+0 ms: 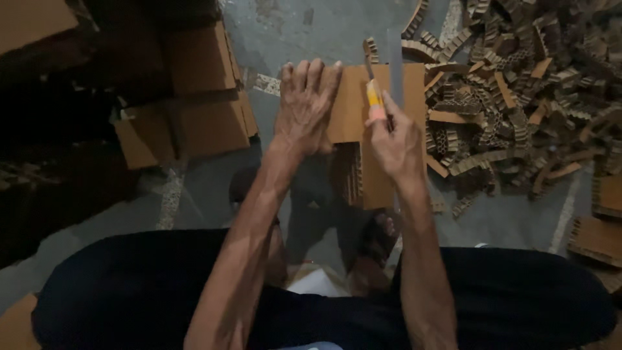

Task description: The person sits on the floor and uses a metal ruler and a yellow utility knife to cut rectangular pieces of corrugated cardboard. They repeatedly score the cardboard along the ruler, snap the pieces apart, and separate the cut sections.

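My left hand [304, 107] lies flat, fingers together, pressing down on a brown cardboard piece [353, 104] on the grey floor. My right hand [392, 142] grips a yellow-handled utility knife [374, 97], its blade pointing away from me onto the cardboard. A long straight metal ruler [395, 71] lies along the cardboard just right of the knife. Under the top sheet, honeycomb cardboard layers [353, 175] show near my wrists.
A large heap of cut honeycomb cardboard strips [518, 97] covers the floor to the right. Cardboard boxes [201, 97] stand at the left. More flat cardboard slabs [596, 233] lie at the right edge. My dark-clothed knees [129, 285] and sandalled feet [379, 233] frame the near floor.
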